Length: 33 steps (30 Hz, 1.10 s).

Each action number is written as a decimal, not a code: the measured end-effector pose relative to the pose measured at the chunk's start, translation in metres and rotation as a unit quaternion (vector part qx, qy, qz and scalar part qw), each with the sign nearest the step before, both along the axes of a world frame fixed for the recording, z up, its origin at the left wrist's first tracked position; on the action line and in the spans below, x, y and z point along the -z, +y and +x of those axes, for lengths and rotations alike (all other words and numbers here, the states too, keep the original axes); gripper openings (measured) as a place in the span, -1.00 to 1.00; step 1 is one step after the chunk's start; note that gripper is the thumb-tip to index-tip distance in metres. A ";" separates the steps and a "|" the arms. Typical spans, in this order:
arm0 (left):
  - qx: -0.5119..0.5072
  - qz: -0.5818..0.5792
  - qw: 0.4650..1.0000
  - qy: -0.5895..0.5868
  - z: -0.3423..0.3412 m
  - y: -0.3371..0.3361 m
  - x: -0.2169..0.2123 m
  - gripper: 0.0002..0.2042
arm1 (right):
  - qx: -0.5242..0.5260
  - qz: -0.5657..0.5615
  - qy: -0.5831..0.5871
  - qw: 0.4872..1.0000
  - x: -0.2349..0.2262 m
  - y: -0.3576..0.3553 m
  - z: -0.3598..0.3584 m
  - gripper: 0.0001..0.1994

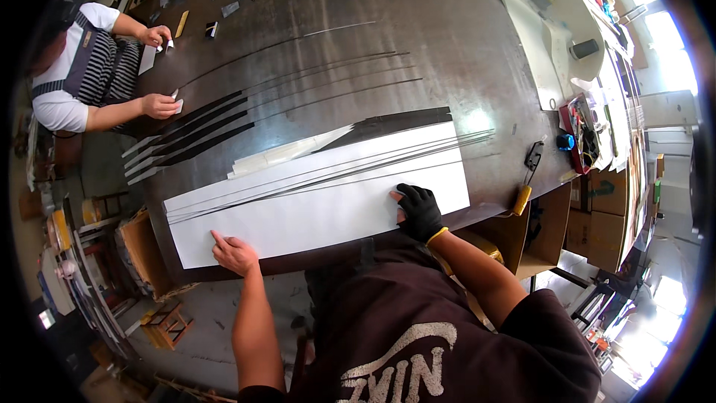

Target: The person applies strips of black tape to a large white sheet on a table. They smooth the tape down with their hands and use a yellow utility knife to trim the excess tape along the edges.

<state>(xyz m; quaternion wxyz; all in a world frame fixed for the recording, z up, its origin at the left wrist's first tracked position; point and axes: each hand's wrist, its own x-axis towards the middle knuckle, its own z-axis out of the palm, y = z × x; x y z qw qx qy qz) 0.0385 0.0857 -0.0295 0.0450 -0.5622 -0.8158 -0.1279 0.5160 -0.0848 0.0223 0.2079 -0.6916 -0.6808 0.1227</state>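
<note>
The white sheet [321, 227] lay along the near edge of the desk [313, 67], thin rods [306, 186] slanting across it. The left hand [237, 255] rested on its near left part, index finger extended, pinching nothing. The gloved right hand [419, 213] lay toward its right end, thumb and fingers parted. Black strips [212, 142] lay beyond its left end.

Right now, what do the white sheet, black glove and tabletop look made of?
White sheet: perhaps card or plastic; matte, evenly smooth.
Black glove: likely fabric, maybe coated; dull, close-fitting.
Tabletop: possibly metal or laminate; semi-gloss, streaked, with a bright glare patch.
</note>
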 end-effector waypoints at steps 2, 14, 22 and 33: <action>0.000 0.025 1.000 -0.010 -0.003 -0.001 0.003 -0.52 | 0.001 0.005 0.014 1.000 -0.001 0.006 0.001 -0.39; -0.025 0.073 0.962 -0.261 -0.016 -0.058 0.017 -0.78 | 0.091 -0.034 0.006 0.995 -0.007 0.005 0.076 -0.89; 0.005 0.052 0.959 -0.280 0.015 -0.097 0.011 -0.67 | 0.080 -0.065 -0.057 0.993 -0.032 0.034 0.134 -0.86; 0.042 0.102 0.962 -0.248 0.037 -0.092 0.000 -0.75 | -0.022 -0.031 -0.131 0.991 -0.027 0.066 0.123 -0.71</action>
